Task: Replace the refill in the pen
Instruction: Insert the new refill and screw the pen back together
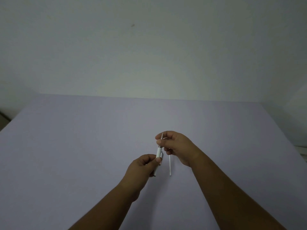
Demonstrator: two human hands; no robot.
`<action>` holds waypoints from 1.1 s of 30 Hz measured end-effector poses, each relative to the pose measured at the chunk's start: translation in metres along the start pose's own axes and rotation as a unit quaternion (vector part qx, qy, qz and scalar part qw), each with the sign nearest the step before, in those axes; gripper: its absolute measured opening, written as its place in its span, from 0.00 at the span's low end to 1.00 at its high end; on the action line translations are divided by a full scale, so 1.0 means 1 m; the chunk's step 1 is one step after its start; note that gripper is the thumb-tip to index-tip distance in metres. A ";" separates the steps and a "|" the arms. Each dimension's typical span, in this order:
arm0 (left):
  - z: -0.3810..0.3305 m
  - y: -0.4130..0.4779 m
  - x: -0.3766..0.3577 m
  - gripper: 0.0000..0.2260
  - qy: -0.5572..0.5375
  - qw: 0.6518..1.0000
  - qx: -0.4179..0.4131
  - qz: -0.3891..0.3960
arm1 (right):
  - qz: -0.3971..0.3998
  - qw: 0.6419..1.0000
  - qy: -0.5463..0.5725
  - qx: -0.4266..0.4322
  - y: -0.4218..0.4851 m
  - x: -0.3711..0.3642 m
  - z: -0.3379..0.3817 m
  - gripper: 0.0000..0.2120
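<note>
A white pen (pixel 158 152) with a silver tip is held above the table, tip pointing away from me. My left hand (pixel 142 165) grips the white barrel near its rear end. My right hand (pixel 176 146) pinches the silver front section near the tip. A thin white refill (pixel 170 165) shows below my right hand, running toward me; its upper end is hidden by the fingers, and I cannot tell whether it lies on the table or is held.
The table (pixel 83 146) is covered in a pale lilac surface and ends at a plain white wall (pixel 149 55) behind. A white object edge (pixel 303 151) shows at the far right.
</note>
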State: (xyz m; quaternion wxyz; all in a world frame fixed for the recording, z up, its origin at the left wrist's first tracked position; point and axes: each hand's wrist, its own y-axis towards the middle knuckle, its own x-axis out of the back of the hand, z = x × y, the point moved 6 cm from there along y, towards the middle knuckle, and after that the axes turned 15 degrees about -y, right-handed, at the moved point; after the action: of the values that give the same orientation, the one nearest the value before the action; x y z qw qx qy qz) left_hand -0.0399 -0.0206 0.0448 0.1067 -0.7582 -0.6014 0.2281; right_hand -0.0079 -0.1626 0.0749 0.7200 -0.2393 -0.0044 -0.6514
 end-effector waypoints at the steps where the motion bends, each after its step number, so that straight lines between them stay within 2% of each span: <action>1: -0.001 -0.001 0.000 0.08 0.000 1.000 0.001 0.002 | 0.006 1.000 0.006 0.006 -0.001 0.001 0.001 0.04; 5: -0.005 -0.001 -0.002 0.07 0.000 1.000 -0.005 0.008 | 0.025 0.999 0.031 0.021 -0.001 0.000 0.002 0.07; 8: -0.006 -0.001 -0.001 0.08 0.010 1.000 -0.012 0.005 | 0.005 1.000 -0.007 0.013 0.001 0.003 0.004 0.02; 12: -0.005 -0.001 -0.002 0.08 0.011 1.000 -0.011 0.004 | -0.018 0.997 -0.076 -0.010 0.003 0.002 0.004 0.13; 16: -0.008 0.000 -0.001 0.07 0.002 1.000 -0.007 -0.003 | 0.013 1.000 -0.006 0.008 0.000 0.003 0.008 0.09; 18: -0.009 0.000 -0.001 0.07 0.001 1.000 -0.010 -0.005 | 0.002 1.000 -0.019 0.013 -0.001 0.004 0.010 0.07; 22: -0.010 0.000 -0.004 0.07 -0.009 1.000 -0.011 -0.001 | -0.026 0.997 -0.071 -0.015 0.002 0.003 0.008 0.14; 25: -0.011 0.002 -0.002 0.06 -0.013 1.000 -0.013 -0.011 | 0.002 1.000 -0.006 0.010 0.001 0.004 0.011 0.09; 27: -0.012 0.002 -0.002 0.06 -0.011 1.000 -0.014 -0.013 | -0.010 0.999 -0.026 0.015 0.001 0.005 0.011 0.06; 30: -0.011 0.002 -0.005 0.07 -0.010 1.000 -0.012 -0.012 | -0.043 0.997 -0.064 -0.012 0.003 0.004 0.007 0.15; 33: -0.011 0.002 -0.004 0.07 -0.014 1.000 -0.011 -0.015 | -0.014 1.000 -0.018 -0.004 0.000 0.005 0.008 0.12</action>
State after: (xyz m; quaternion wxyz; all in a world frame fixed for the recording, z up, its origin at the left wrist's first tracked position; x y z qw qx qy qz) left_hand -0.0340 -0.0241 0.0546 0.0935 -0.7466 -0.6168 0.2309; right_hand -0.0046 -0.1644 0.0836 0.7097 -0.2539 -0.0185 -0.6569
